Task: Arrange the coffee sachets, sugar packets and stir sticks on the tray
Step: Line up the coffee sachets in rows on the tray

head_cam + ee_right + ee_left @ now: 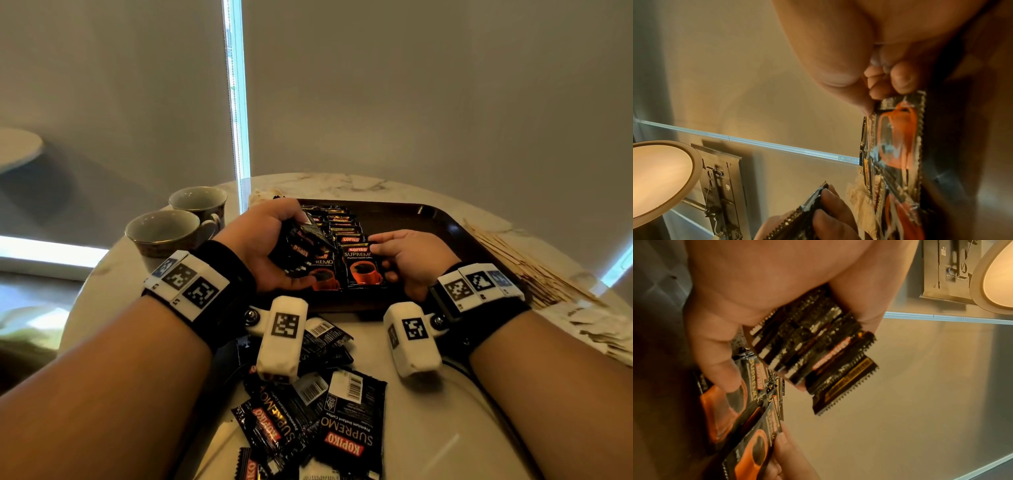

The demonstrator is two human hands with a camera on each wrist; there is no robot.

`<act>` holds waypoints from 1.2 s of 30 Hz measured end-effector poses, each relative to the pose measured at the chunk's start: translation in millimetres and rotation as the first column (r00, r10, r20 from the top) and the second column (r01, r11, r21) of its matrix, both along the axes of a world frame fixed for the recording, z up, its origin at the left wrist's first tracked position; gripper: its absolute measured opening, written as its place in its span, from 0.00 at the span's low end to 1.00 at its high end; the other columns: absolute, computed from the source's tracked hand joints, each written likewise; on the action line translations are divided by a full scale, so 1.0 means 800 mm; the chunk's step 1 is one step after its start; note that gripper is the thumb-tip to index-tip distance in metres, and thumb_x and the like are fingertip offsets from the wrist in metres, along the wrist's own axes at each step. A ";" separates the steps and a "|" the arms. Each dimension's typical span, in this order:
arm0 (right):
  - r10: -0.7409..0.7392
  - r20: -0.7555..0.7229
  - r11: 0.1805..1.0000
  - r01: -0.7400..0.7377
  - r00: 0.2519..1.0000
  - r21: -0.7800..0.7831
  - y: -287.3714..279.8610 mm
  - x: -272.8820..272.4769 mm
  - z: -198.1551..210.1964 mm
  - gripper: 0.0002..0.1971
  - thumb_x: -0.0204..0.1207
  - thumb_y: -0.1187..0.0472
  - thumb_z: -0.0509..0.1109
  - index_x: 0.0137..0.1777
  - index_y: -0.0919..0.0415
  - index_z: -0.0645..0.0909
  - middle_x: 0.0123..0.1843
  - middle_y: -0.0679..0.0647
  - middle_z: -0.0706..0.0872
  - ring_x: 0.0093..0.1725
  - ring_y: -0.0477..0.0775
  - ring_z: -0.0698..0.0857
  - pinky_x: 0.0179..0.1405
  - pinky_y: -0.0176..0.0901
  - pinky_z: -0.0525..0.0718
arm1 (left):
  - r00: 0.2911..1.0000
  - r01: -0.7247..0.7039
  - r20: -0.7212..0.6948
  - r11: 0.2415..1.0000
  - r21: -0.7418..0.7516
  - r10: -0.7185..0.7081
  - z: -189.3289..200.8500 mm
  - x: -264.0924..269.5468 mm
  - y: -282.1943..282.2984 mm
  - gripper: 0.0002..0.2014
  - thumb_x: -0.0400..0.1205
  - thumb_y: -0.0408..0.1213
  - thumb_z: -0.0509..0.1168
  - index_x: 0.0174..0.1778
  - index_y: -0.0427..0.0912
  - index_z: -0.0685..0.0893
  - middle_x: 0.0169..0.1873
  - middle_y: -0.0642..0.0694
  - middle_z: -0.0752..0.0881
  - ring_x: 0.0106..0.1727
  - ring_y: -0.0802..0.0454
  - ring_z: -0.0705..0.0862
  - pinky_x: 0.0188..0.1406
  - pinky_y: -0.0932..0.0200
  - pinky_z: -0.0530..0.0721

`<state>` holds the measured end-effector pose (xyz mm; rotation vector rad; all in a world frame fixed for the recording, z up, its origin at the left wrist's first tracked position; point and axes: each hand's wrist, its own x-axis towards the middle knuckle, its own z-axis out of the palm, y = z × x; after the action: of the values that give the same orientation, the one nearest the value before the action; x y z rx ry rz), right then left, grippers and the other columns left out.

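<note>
Black coffee sachets (308, 255) fanned between both hands over tray (428, 219).

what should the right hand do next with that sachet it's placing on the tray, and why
Probably press the front sachet flat and let go, then take another from the left hand. It already overlaps the row of sachets on the tray, the right hand pinches its edge, and the left grips a fanned stack.

Grey blinds (428, 85) are drawn across the window; a bright daylight gap (236, 89) is left between them. A round marble table (359, 186) is seen below. A lit round ceiling lamp (659, 177) is seen.
</note>
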<state>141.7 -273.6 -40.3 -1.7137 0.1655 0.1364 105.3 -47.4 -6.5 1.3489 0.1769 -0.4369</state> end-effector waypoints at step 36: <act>-0.031 0.003 0.999 0.031 1.000 0.042 0.002 -0.005 0.001 0.10 0.81 0.72 0.70 0.60 0.65 0.82 0.44 0.60 0.85 0.31 0.49 0.80 0.25 0.39 0.77 | 0.999 -0.031 0.017 0.998 -0.046 0.032 -0.008 0.006 0.000 0.28 0.76 0.40 0.64 0.74 0.39 0.77 0.59 0.32 0.89 0.54 0.33 0.90 0.48 0.43 0.87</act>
<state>137.3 -272.2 -39.2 -1.6691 0.1857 0.1133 109.8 -47.2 -12.9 1.3035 0.1723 -0.4006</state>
